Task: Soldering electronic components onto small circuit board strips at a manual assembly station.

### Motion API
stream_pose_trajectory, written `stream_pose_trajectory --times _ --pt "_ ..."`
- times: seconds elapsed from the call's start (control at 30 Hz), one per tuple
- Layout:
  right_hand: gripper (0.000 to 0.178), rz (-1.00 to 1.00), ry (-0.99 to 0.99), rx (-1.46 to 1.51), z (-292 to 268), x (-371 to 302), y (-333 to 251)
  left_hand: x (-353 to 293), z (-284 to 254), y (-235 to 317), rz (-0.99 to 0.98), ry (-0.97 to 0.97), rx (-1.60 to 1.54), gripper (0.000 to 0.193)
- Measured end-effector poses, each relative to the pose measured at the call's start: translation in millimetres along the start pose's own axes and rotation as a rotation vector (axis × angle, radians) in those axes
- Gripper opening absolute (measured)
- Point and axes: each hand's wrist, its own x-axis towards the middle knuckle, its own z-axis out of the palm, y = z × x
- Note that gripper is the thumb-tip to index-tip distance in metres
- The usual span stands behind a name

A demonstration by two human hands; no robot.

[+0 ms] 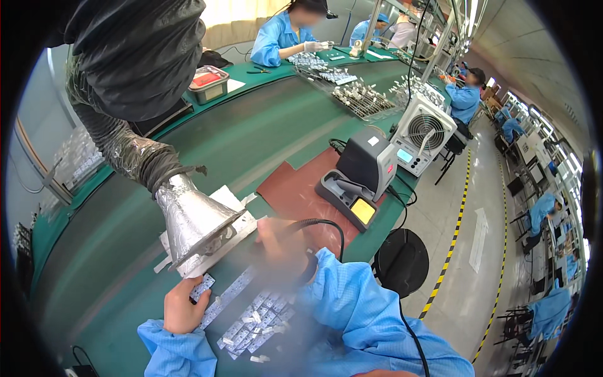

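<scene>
My left hand (183,306) pinches a small white circuit board (202,287) between thumb and fingers, just below the rim of a foil-covered funnel. My right hand (281,244), blurred, is closed around a soldering iron whose black cable (323,222) loops away to the right; most of the iron and its tip cannot be made out. Between my forearms lie a long strip of boards (227,295) and a panel of small boards (254,327) with white connectors scattered on top. A white block (235,204) sits behind the funnel, partly hidden.
The silver fume funnel (195,220) hangs low from a dark hose (125,147). A soldering station (364,166) with a yellow sponge stands on a reddish mat (298,198), near a fan unit (424,135). Co-workers in blue sit farther along the green bench; a black stool (402,261) stands right.
</scene>
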Motion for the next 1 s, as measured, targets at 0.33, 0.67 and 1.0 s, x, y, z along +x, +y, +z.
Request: stream_pose_trajectory --times 0.33,0.67,1.0 --pt "0.038 -0.052 -0.060 -0.155 -1.3 -1.8 11.2 0.4 0.1 -5.0 0.084 0.015 0.016 0.034" --pt "0.038 0.139 -0.029 0.165 -3.0 -4.6 8.3 -0.6 -6.6 5.9 -0.035 -0.039 -0.008 0.034" --pt "0.038 0.163 -0.063 0.271 -2.8 -5.1 11.9 -0.3 -7.6 4.9 -0.030 -0.037 -0.011 0.034"
